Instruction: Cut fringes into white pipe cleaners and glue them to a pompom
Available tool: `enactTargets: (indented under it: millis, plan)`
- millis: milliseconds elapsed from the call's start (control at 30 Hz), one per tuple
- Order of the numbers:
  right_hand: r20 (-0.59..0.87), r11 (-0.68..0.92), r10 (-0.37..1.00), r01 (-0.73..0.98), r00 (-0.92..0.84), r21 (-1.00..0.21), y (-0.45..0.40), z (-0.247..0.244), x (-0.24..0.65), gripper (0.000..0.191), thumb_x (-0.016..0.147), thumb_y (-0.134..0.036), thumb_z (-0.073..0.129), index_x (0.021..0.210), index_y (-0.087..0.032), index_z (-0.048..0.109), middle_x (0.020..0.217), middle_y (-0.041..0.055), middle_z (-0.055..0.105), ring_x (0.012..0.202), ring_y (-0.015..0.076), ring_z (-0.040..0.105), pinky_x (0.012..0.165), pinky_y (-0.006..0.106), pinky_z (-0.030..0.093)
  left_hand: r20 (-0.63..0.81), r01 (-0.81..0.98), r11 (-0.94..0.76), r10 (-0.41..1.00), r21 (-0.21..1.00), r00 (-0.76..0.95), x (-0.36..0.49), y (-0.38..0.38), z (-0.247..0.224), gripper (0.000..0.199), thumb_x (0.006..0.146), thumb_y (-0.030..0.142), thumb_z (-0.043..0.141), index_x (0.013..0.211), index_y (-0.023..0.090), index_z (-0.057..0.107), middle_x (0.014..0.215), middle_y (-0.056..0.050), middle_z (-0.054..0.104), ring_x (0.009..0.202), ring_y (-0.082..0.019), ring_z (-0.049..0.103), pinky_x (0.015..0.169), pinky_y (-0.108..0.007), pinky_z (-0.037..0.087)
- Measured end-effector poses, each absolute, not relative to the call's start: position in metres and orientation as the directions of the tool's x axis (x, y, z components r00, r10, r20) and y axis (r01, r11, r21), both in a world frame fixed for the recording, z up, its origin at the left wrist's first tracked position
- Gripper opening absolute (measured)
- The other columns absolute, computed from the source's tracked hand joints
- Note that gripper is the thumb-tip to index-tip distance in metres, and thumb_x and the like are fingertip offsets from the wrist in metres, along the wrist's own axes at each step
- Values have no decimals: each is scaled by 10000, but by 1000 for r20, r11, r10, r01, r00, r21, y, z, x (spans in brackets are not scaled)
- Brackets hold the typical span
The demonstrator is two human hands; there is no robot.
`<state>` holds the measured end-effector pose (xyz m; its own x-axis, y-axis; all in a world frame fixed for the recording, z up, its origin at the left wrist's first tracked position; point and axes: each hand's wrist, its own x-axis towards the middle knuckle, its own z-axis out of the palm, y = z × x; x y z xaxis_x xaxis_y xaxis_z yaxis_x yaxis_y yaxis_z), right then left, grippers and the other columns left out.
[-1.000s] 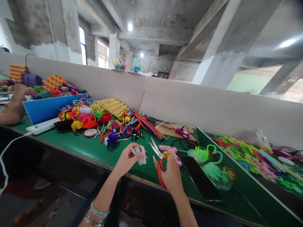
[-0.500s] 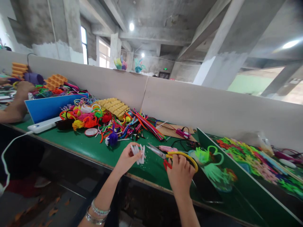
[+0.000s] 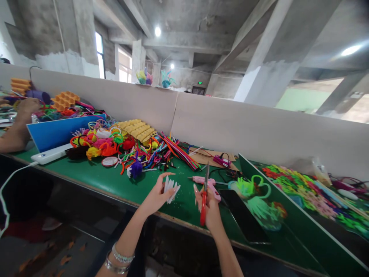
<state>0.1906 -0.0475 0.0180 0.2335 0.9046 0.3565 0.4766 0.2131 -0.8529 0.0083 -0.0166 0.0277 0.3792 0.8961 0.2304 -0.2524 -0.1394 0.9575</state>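
Note:
My left hand [image 3: 156, 195] holds a small bundle of short white pieces [image 3: 170, 189] between thumb and fingers, above the green table. To its right, my right hand [image 3: 210, 206] has the scissors [image 3: 203, 204] in it, red handle toward me and blades pointing up and away. The scissors and the white bundle are apart. Behind my right hand lies a pink glue gun [image 3: 201, 180], partly covered by the scissors. Tiny white scraps are scattered on the table near the bundle.
A black phone [image 3: 245, 217] lies right of my right hand, beside green fuzzy pieces [image 3: 263, 207]. Colourful pipe cleaners [image 3: 178, 150] and a purple pompom [image 3: 136, 169] lie behind my left hand. Green [image 3: 288, 215] and blue [image 3: 63, 130] dividers flank the area. Another person's arm [image 3: 17, 127] is far left.
The scissors have turned from pointing left to pointing up and away, and my right hand has rotated and shifted left. My left hand's fingers have loosened slightly around the white pieces.

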Motion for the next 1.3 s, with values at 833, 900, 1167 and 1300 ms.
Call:
enactTargets:
  millis: [833, 900, 1167, 1300]
  plan:
    - [391, 327, 911, 345, 133, -880, -48, 12, 177, 186, 749, -349, 519, 741, -210, 395, 633, -50, 425, 537, 87, 425, 514, 223, 388, 206, 7, -252, 807, 968, 554, 16, -32, 29, 572, 718, 371, 570, 1241, 270, 362, 1153, -80, 461, 711, -118, 531, 566, -221, 422]
    - [410, 338, 899, 352, 152, -873, -48, 13, 178, 181, 757, -345, 515, 737, -213, 393, 629, -51, 413, 536, 90, 422, 517, 229, 384, 284, 99, -393, 796, 914, 535, 14, -36, 34, 526, 677, 358, 619, 1171, 253, 470, 1126, -70, 513, 818, -166, 534, 643, -243, 428]
    - [409, 345, 894, 303, 181, -888, -51, 21, 173, 218, 747, -349, 535, 694, -212, 373, 626, -49, 413, 495, 75, 388, 493, 230, 374, 412, 238, -586, 753, 774, 514, 20, -33, 28, 199, 785, 261, 490, 873, 224, 666, 765, -50, 660, 709, -193, 583, 679, -271, 411]
    - [473, 404, 823, 260, 314, -877, -50, 20, 174, 210, 736, -346, 550, 773, -206, 398, 748, -25, 470, 557, 72, 424, 541, 225, 399, 450, 238, -558, 805, 795, 386, 22, -26, 27, 233, 798, 263, 468, 918, 236, 665, 943, -56, 635, 893, -195, 550, 808, -296, 395]
